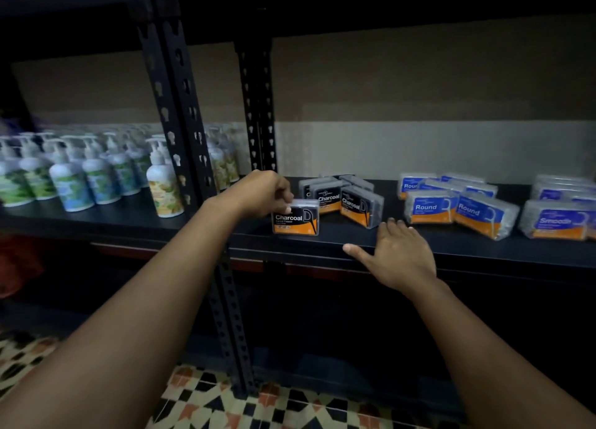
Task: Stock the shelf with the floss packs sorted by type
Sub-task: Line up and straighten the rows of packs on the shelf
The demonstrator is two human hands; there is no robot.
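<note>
- Shelf (322,245): floss grouped by type: Charcoal stack (342,196), Round packs (451,206), Smooth packs (561,216) rightward.
- Left hand (264,191) pinches a Charcoal pack (296,219) by its top, left of that stack, probably aligning it.
- Right hand (398,254), fingers spread and empty, braces on the shelf edge.

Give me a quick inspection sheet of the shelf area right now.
Surface: dark shelf board, packs along it.
Job's things: Charcoal packs left, Round packs middle, Smooth packs right, grouped by type.
Clutter: pump bottles in the bay to the left.
Hands: left hand grips a Charcoal pack by its top at the shelf front; right hand open, flat on the shelf edge.
Cables: nothing seen.
Surroundings: slotted metal uprights, patterned tile floor, dim light.
</note>
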